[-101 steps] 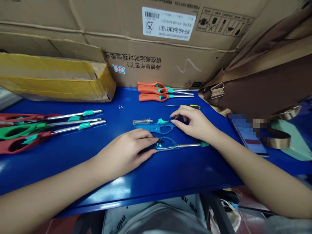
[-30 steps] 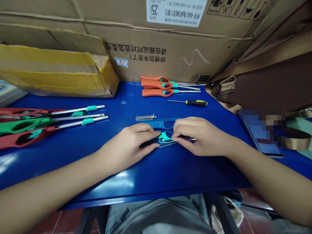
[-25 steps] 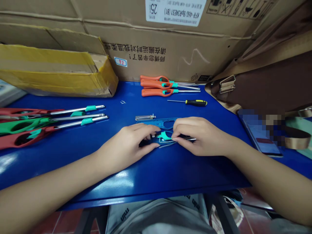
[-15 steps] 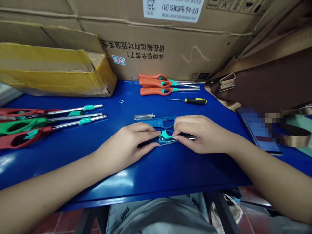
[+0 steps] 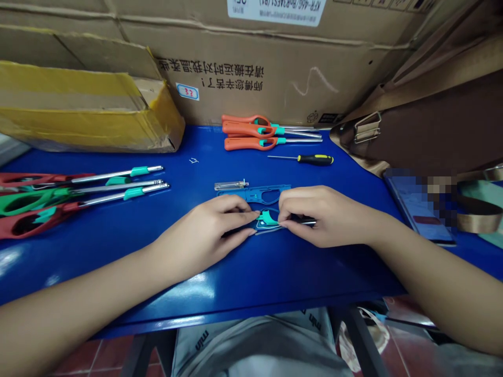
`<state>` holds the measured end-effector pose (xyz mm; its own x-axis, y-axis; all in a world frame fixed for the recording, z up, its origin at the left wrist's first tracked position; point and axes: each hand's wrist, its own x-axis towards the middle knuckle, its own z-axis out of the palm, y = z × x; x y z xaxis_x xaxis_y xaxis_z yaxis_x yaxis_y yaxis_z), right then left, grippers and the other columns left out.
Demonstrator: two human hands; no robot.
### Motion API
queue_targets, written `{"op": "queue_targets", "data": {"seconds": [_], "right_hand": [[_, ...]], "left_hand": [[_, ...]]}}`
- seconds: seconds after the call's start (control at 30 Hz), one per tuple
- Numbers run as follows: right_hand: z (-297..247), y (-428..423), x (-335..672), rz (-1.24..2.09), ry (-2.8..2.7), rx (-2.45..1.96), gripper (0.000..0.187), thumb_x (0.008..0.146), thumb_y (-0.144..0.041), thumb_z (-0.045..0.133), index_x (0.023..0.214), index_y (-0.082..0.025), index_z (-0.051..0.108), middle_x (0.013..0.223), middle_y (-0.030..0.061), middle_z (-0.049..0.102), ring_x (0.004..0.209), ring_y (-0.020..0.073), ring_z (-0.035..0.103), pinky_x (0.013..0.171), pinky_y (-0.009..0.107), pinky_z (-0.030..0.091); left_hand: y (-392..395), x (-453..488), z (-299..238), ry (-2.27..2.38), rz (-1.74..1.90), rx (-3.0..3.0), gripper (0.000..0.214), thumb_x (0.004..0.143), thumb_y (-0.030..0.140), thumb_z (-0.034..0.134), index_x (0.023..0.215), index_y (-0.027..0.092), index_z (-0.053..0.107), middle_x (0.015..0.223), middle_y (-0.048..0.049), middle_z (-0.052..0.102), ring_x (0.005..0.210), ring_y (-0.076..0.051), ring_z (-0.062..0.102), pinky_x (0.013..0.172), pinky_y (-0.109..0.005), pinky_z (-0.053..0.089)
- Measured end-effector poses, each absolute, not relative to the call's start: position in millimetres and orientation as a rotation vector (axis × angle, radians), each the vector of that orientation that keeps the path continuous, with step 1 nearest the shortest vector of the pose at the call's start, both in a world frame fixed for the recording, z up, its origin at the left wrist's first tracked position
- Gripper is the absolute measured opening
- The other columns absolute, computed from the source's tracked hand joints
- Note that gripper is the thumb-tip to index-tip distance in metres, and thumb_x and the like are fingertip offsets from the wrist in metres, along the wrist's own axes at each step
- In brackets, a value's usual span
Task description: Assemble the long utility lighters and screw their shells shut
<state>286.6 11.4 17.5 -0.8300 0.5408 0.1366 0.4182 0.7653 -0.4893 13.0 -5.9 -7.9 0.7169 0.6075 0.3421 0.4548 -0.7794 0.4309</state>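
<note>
Between my hands lies an opened gas lighter: a blue casing half with a teal trigger (image 5: 269,217) and a thin pale wire inside. My left hand (image 5: 214,228) grips the left end of this half, fingertips at the trigger and thumb at the near edge. My right hand (image 5: 314,214) pinches the right part, where the wire runs; a metal tube (image 5: 308,223) shows under its fingers. Just behind lies the other blue casing half (image 5: 271,196), with a clear fuel tank (image 5: 230,185) beside it. What exactly the right fingertips hold is hidden.
Orange lighters (image 5: 249,142) and a screwdriver (image 5: 314,159) lie at the back. Red and green lighters (image 5: 43,201) lie at left, near a taped carton (image 5: 94,125). A large cardboard box (image 5: 291,68) stands behind. A phone (image 5: 418,209) and brown bag (image 5: 432,125) are at right.
The view has shifted slightly. Both hands keep almost the same place and grip; the right fingertips have moved only a little along the wire side.
</note>
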Motion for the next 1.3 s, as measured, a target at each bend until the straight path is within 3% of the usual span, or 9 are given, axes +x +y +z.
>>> {"op": "queue_targets", "data": {"seconds": [0.33,0.63,0.9,1.03,1.3], "right_hand": [[24.2,9.6,284.5,0.488,-2.796,-0.724,0.016,0.098,-0.013,0.053,0.087,-0.019,0.062,0.084,0.0023,0.062,0.077,0.0162,0.055,0.07,0.029,0.042],[18.5,9.5,285.5,0.295,-2.857,-0.711,0.02,0.103,-0.019,0.051,0.096,-0.018,0.07,0.095,0.0063,0.07,0.088,0.0204,0.063,0.078,0.033,0.047],[19.2,7.1,282.6,0.241,-2.893,-0.72,0.024,0.102,-0.015,0.05,0.092,-0.019,0.072,0.093,0.0063,0.07,0.086,0.0198,0.062,0.076,0.033,0.046],[18.5,6.8,282.0,0.29,-2.853,-0.73,0.025,0.101,-0.015,0.051,0.092,-0.019,0.074,0.092,0.0059,0.07,0.085,0.0194,0.063,0.076,0.033,0.046],[15.6,7.2,280.4,0.751,-2.566,-0.929,0.013,0.098,-0.015,0.063,0.096,-0.019,0.075,0.099,0.0039,0.072,0.088,0.0163,0.067,0.076,0.029,0.049]], "left_hand": [[-6.0,11.9,-8.4,0.85,0.745,2.625,0.024,0.1,0.026,0.068,0.12,0.014,0.075,0.108,-0.0081,0.078,0.1,-0.021,0.075,0.091,-0.032,0.063],[-4.2,12.4,-7.4,0.812,0.753,2.623,0.018,0.1,0.023,0.068,0.111,0.014,0.079,0.111,-0.0083,0.078,0.1,-0.019,0.075,0.092,-0.031,0.062],[-5.4,10.9,-6.5,0.831,0.674,2.741,0.024,0.103,0.026,0.063,0.121,0.015,0.075,0.11,-0.0096,0.077,0.099,-0.023,0.073,0.088,-0.037,0.061],[-5.9,10.8,-6.0,0.856,0.625,2.781,0.035,0.105,0.028,0.058,0.138,0.018,0.066,0.107,-0.0093,0.075,0.095,-0.022,0.071,0.085,-0.036,0.06],[-8.7,14.8,-3.8,0.877,0.483,2.929,0.039,0.11,0.029,0.042,0.135,0.024,0.071,0.103,-0.0109,0.069,0.086,-0.023,0.068,0.073,-0.036,0.059]]}}
